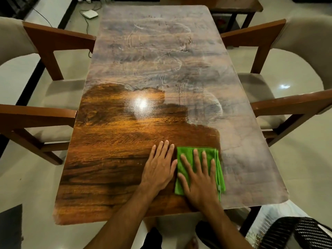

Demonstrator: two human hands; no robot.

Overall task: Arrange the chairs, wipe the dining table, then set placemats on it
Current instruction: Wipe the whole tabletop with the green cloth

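A glossy wooden dining table [116, 141] fills the view. Its near left part shines dark orange; the far and right parts look dull and dusty with smear marks. A folded green cloth [186, 155] lies near the front edge. My right hand [199, 178] presses flat on the cloth with straight, spread fingers. My left hand [159, 168] rests flat on the bare wood just left of the cloth, its thumb close to the cloth's edge. One chair [45, 97] with wooden arms and a beige seat stands tucked in on the left, another chair [280, 97] on the right.
A white box with cables [89, 14] lies on the pale tiled floor beyond the table's far left corner. A wooden side table [237, 8] stands at the far right. A dark woven object [296, 232] sits on the floor at the near right.
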